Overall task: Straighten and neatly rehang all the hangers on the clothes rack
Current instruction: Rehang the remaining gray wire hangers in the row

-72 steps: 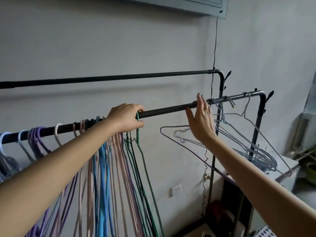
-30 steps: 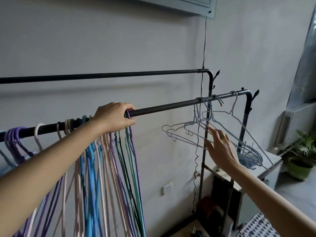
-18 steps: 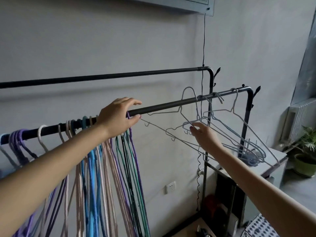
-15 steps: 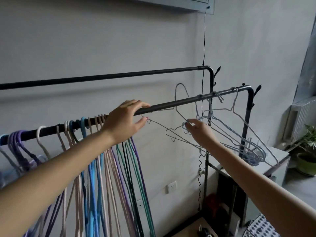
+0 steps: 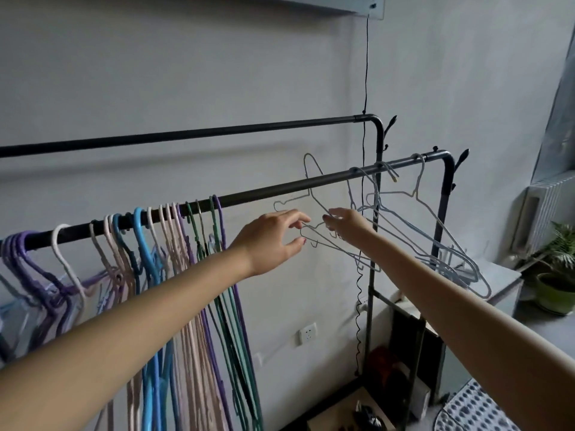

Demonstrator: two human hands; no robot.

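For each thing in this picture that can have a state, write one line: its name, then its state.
Front rail: holds hangers at both ends.
Back rail: bare where visible.
Coloured hangers: hooked on, bunched at the left.
Pale wire hanger: off the rail, hook up.
Wire hangers at right: hooked on, splayed.
Right hand: grip closed on the pale wire hanger.
Left hand: open, fingers at that hanger's wire.

A room in a home: a black clothes rack (image 5: 280,188) crowded with coloured hangers (image 5: 149,244) stands against a plain grey wall (image 5: 186,73), with a wall socket (image 5: 307,333), radiator (image 5: 547,206) and potted plant (image 5: 560,275) nearby.
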